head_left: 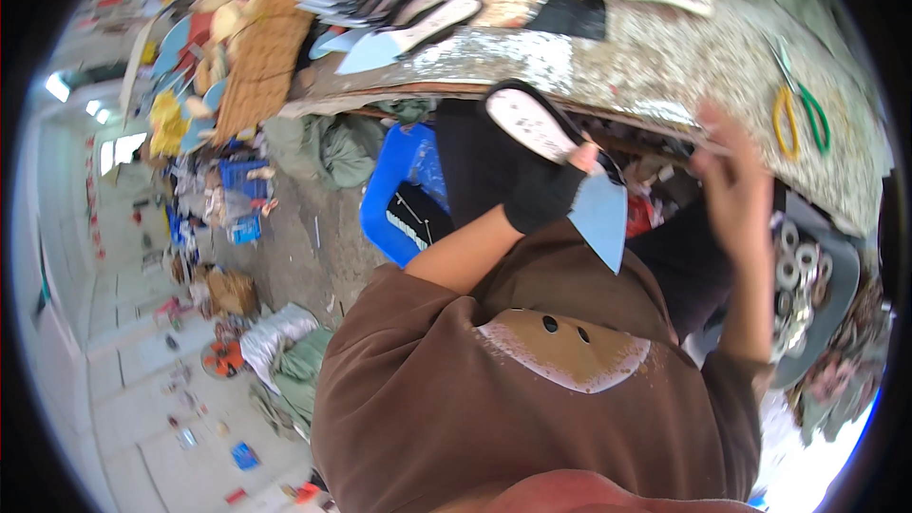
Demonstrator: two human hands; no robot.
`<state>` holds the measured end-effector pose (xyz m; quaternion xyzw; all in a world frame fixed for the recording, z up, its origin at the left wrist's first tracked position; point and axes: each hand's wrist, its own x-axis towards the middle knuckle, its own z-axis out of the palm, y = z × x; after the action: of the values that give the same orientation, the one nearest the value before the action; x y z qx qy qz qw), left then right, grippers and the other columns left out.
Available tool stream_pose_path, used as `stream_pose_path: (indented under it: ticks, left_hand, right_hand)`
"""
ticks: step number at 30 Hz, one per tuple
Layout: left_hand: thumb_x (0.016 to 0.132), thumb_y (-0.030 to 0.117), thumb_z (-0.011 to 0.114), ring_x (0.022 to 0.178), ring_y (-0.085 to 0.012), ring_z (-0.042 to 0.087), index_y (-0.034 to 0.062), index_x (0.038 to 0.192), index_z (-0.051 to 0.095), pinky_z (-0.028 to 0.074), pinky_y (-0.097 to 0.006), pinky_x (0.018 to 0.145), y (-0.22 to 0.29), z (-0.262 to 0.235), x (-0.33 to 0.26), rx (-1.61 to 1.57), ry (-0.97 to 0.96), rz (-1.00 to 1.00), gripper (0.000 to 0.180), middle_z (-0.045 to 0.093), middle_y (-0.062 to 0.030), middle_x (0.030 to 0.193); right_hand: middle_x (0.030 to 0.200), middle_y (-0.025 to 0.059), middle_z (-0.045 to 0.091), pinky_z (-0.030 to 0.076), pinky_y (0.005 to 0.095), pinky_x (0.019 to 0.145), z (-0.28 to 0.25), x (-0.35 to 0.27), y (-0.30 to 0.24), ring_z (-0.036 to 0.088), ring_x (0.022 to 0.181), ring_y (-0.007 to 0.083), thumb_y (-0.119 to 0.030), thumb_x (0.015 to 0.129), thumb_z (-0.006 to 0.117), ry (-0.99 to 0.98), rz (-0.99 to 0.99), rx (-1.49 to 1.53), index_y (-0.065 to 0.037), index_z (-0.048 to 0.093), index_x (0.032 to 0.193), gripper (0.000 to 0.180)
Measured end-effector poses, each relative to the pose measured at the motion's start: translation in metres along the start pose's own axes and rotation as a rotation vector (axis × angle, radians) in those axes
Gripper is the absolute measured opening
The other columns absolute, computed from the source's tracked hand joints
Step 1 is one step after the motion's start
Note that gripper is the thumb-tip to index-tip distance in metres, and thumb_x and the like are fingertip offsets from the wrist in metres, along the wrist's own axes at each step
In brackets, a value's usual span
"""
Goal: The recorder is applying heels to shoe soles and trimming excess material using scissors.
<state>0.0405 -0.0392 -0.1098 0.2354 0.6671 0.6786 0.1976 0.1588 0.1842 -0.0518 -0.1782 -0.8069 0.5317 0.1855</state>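
My left hand (543, 188), in a black fingerless glove, grips a shoe sole (528, 122) with a white face and black rim, which runs into a light blue pointed part (602, 220). The sole is held in front of my chest, just below the edge of the speckled workbench (627, 62). My bare right hand (733, 180) is raised to the right of the sole, near the bench edge. It is blurred, and a thin stick-like thing may lie at its fingertips. My brown sleeves fill the lower frame.
Several similar soles (399, 5) are stacked on the bench at upper left beside a brown woven sheet (261, 57). Yellow- and green-handled scissors (798, 119) lie on the bench at right. A grey tray of rings (803, 275) sits by my right arm. A blue plastic crate (394, 185) stands below.
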Motion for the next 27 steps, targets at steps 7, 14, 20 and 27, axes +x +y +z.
stream_pose_path:
  ticks: [7, 14, 20, 27]
  left_hand:
    - [0.092, 0.013, 0.068, 0.066, -0.0111, 0.061, 0.0038, 0.087, 0.065, 0.048, -0.027, 0.058, 0.004, -0.007, 0.004, 0.039, 0.107, 0.011, 0.011, 0.063, -0.0006, 0.073]
    - [0.101, 0.036, 0.052, 0.089, -0.0156, 0.062, 0.0034, 0.114, 0.059, 0.051, -0.032, 0.075, 0.004, -0.017, 0.017, -0.236, 0.013, 0.123, 0.036, 0.063, -0.0064, 0.097]
    - [0.101, 0.048, 0.044, 0.074, -0.0317, 0.064, 0.0023, 0.110, 0.063, 0.053, -0.039, 0.076, 0.040, -0.045, 0.053, -0.122, -0.010, -0.245, 0.051, 0.067, -0.0184, 0.088]
    - [0.081, 0.038, 0.071, 0.096, -0.0299, 0.057, 0.0146, 0.114, 0.070, 0.040, -0.045, 0.084, 0.011, -0.156, 0.194, 1.356, 0.148, 0.747, 0.041, 0.064, -0.0109, 0.102]
  right_hand:
    - [0.086, 0.0150, 0.066, 0.051, 0.0330, 0.073, 0.074, -0.030, 0.011, 0.064, 0.077, 0.0320, -0.006, 0.091, 0.062, -0.151, 0.116, 0.197, 0.000, 0.069, 0.100, 0.013]
    - [0.061, 0.0114, 0.042, 0.034, 0.0357, 0.052, 0.102, -0.003, 0.031, 0.040, 0.054, 0.0218, -0.013, 0.089, 0.065, -0.292, -0.029, 0.136, 0.002, 0.046, 0.068, 0.032]
    - [0.068, 0.0137, 0.057, 0.045, 0.0431, 0.057, 0.132, -0.008, 0.029, 0.058, 0.064, 0.0363, -0.023, 0.088, 0.068, -0.279, -0.284, -0.075, -0.003, 0.060, 0.073, 0.026]
    - [0.079, 0.0075, 0.063, 0.049, 0.0383, 0.059, 0.039, 0.132, 0.030, 0.062, 0.066, 0.0256, -0.027, 0.089, 0.069, 0.221, -0.399, -0.387, -0.008, 0.069, 0.088, 0.019]
